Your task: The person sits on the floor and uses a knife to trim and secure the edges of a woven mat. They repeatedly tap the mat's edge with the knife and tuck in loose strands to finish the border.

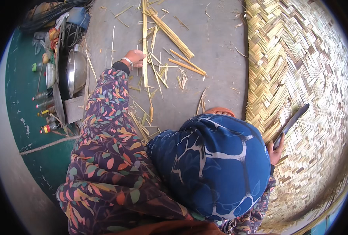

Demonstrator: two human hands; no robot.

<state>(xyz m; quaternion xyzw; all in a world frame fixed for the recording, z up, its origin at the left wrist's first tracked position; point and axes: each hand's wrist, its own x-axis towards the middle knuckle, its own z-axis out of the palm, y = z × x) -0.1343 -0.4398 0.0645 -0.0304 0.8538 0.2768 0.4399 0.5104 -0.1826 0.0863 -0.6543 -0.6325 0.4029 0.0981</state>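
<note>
My left hand (136, 58) reaches out over the grey floor, its fingers closed on a long pale split-cane strip (144, 35). The strip runs from the top edge of the view down past my hand. On the right, my right hand (275, 153) is wrapped round the handle of a knife (294, 122) with a long, dark, slightly curved blade. Its blade points up and away, in front of the woven mat (315, 70). A thicker bundle of split strips (172, 35) lies just right of the strip in my left hand.
Short offcuts (187, 67) are scattered over the grey floor (221, 51). My blue-clothed knee (221, 164) fills the lower middle, with a foot (221, 111) beyond it. A metal bowl (77, 72), several bottles (45, 102) and a stick (48, 145) are at the left.
</note>
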